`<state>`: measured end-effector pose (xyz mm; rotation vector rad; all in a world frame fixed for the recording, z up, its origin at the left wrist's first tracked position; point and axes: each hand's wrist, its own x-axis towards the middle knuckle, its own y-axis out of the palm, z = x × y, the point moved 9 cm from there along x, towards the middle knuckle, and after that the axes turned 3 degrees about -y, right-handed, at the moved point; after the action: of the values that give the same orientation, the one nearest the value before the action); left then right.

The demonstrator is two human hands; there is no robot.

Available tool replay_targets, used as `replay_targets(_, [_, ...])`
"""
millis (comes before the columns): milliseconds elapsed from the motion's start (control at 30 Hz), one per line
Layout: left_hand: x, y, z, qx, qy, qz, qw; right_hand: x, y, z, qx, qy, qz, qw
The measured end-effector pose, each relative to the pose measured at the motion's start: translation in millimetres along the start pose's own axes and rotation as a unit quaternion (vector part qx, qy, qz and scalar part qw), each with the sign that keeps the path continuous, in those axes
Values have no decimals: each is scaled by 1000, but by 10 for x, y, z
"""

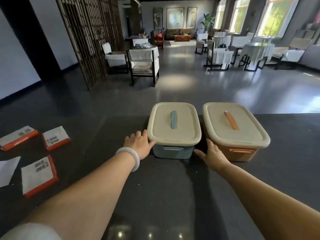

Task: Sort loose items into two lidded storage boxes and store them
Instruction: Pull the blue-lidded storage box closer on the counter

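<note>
Two lidded storage boxes stand side by side near the far edge of a dark table [164,196]. The blue box [174,151] has a cream lid with a blue handle; the orange box [242,153] to its right has a cream lid with an orange handle. Both lids are on. My left hand [140,144], with a pale bangle on the wrist, lies with straight fingers against the blue box's left side under the lid rim. My right hand [212,155] reaches into the gap between the boxes, fingers against the blue box's right side; its fingertips are hidden.
Three white-and-orange flat packets [55,138] [18,136] [39,175] lie on the left of the table, with a white sheet [7,170] at the left edge. Beyond the table's far edge is open floor with chairs [143,64] and a wooden lattice screen [90,37].
</note>
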<state>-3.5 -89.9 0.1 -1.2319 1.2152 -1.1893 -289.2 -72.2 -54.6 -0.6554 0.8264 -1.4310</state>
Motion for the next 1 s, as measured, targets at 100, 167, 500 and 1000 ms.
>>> replay_targets(100, [86,19,-79,-20,-14,3,1000,147,3,-42,55,2,1,999])
replay_targets(167, [173,54,-112,-41,-29,15,999,243,66,-2,90,5,22,996])
replay_targets(500, [690,314,-82,-302,-137,56,942,768,338,52,420,40,39,906])
replay_targets(1000, [406,355,388,-353,-124,9,927,454,565,321,429,60,-12,901])
